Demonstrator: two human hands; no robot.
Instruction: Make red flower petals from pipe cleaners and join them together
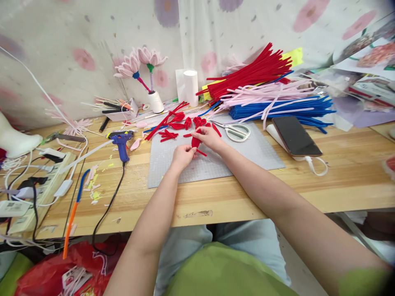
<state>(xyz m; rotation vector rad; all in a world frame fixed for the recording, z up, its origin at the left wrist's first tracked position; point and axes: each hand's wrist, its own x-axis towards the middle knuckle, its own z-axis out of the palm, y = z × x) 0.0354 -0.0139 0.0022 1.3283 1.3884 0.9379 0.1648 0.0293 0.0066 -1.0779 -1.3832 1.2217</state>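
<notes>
Between my two hands is a red pipe cleaner petal (pixel 195 142), with a short red stem end sticking out to the lower right. My left hand (pixel 184 156) pinches its lower end. The fingers of my right hand (pixel 207 137) are closed on its upper part. Both hands are over the grey cutting mat (pixel 259 152). Just beyond them lie red shaped pieces (pixel 177 118) and short cut red pipe cleaners (pixel 168 135). Scissors (pixel 237 132) with pale green handles rest on the mat to the right of my right hand.
A blue glue gun (pixel 121 144) stands left of the mat, its cord trailing forward. Bundles of red (pixel 249 72) and blue pipe cleaners (pixel 280 109) lie behind at right. A phone (pixel 296 136) leans near the right. Pink flowers (pixel 128 65) and a power strip (pixel 46 193) are on the left.
</notes>
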